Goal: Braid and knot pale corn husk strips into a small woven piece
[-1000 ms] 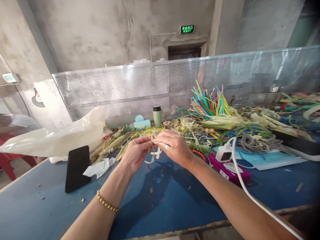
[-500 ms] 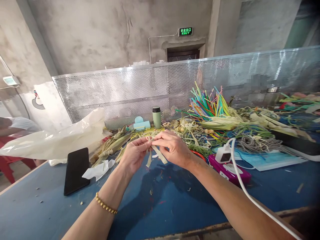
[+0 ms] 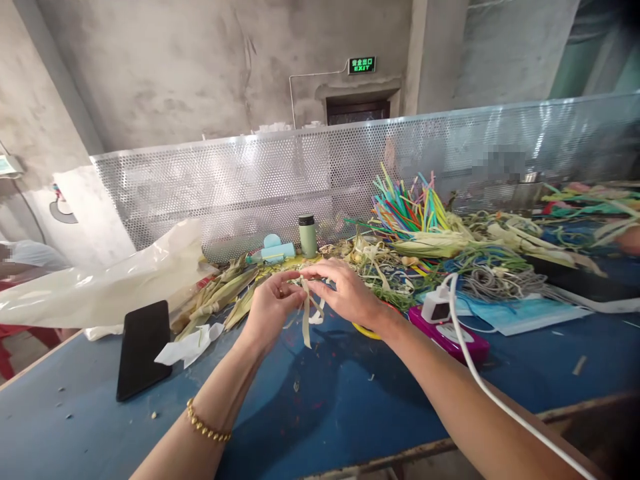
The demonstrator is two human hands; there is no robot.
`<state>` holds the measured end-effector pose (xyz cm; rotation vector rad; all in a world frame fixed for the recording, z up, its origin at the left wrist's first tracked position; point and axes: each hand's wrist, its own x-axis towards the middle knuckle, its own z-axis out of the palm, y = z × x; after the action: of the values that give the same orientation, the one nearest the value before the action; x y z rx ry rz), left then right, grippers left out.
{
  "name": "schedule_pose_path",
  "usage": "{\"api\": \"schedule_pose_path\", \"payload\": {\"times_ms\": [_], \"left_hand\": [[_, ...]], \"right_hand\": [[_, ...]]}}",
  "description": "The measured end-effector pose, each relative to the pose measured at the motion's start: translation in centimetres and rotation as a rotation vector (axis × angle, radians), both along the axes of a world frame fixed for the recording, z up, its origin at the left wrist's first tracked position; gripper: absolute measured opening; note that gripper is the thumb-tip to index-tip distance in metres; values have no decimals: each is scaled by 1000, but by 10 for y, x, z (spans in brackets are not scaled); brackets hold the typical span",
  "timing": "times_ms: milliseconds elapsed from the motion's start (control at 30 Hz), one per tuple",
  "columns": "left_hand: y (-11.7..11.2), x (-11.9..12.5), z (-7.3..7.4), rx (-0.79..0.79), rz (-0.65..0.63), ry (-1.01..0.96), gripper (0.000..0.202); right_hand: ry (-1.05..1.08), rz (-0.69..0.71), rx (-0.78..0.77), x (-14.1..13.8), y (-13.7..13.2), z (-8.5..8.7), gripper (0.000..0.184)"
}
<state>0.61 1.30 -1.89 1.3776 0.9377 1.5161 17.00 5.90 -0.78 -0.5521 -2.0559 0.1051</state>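
My left hand and my right hand meet over the middle of the blue table. Between their pinched fingertips is a pale corn husk strip, its ends hanging down. The left thumb and fingers close on it from one side, the right fingers from the other. How the strip is folded or knotted at the fingertips is too small to tell. Just behind the hands lie dried corn husks and a heap of shredded husk strips. A yellow ring shows partly under my right wrist.
A black phone and crumpled white paper lie left. Further back are a plastic bag, a green tumbler and colourful pipe cleaners. On the right, a white cable crosses above my forearm beside a purple box.
The view has turned slightly right. My fingers have shifted on the husk strip; its two splayed ends now hang closer together, one longer in front. A hand appears at the far right edge.
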Motion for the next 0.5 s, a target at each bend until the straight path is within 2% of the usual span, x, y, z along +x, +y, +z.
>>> {"api": "schedule_pose_path", "payload": {"times_ms": [100, 200, 367, 500], "left_hand": [[-1, 1, 0, 21, -7, 65, 41], [-1, 1, -2, 24, -12, 104, 38], [0, 2, -3, 33, -19, 148, 36], [-2, 2, -1, 21, -30, 195, 21]], "right_hand": [[3, 108, -191, 2, -1, 2, 12], [21, 151, -335, 3, -3, 5, 8], [13, 171, -386, 1, -4, 4, 6], [12, 173, -389, 0, -5, 2, 6]]}}
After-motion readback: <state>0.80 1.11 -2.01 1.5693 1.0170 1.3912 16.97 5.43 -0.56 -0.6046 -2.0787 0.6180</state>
